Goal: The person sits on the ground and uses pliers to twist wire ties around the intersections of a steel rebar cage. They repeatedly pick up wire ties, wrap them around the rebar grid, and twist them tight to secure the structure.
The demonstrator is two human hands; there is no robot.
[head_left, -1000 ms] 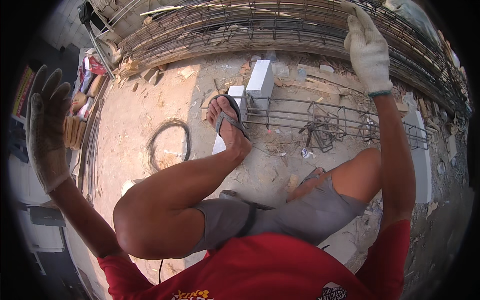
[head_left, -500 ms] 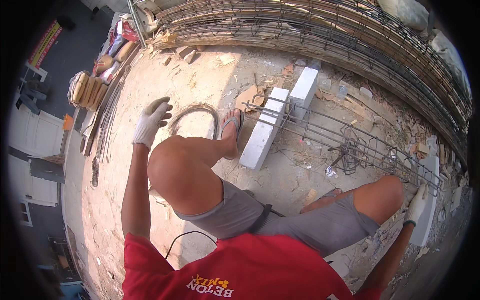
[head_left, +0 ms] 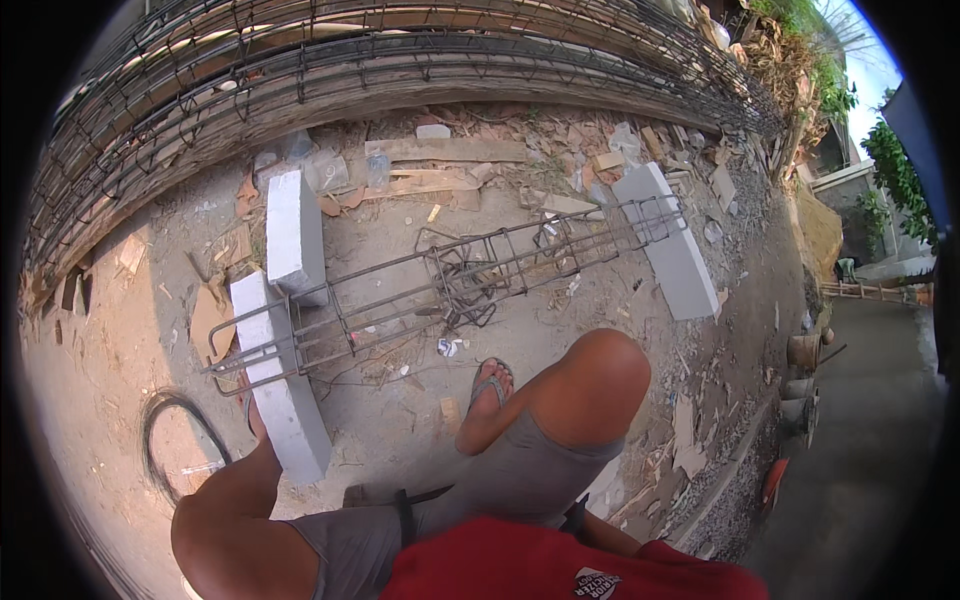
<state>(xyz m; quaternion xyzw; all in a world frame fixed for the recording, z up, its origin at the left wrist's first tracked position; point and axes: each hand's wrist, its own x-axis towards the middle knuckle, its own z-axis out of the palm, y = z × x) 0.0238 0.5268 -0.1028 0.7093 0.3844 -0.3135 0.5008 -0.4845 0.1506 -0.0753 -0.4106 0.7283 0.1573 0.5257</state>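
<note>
- Currently, one rebar cage (head_left: 505, 258) is spanning two white blocks (head_left: 298, 430); a third block (head_left: 297, 235) is sitting alongside.
- One wire coil (head_left: 148, 445) is lying left.
- Both hands are hiding from view; I cannot tell their state.

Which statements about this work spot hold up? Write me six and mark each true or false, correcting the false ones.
1. The rebar cage lies across a white block at its left end and a pale block at its right. True.
2. A hand is gripping the cage. False: neither hand shows in the picture.
3. The wire coil sits to the right of the cage. False: the wire coil lies on the ground to the left.
4. The person's right foot wears a sandal. True.
5. Only one block is at the cage's left end. False: a second white block stands close beside the first.
6. More rebar cages lie along the top of the picture. True.
</note>
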